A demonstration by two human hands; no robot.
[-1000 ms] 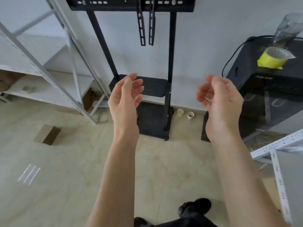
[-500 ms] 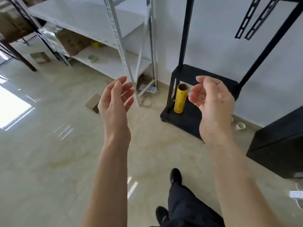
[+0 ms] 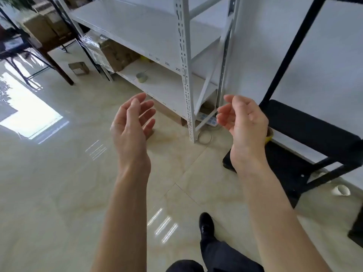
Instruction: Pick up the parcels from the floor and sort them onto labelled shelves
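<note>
The tiled floor (image 3: 49, 193) lies open to the left and ahead of the raised hands, with nothing on it between the person's black shoe (image 3: 205, 225) and the white shelving unit (image 3: 184, 71). The unit's perforated front upright (image 3: 187, 107) stands between the two hands' lines of reach, and its diagonal brace (image 3: 206, 91) narrows the gap beside it. The lower shelf board (image 3: 167, 85) is mostly bare; a tape roll (image 3: 141, 77) sits near its front edge. To the right, the black stand (image 3: 306, 130) blocks passage along the wall. Far left, dark table legs (image 3: 57, 65) and a small box (image 3: 78, 68) crowd the floor.
</note>
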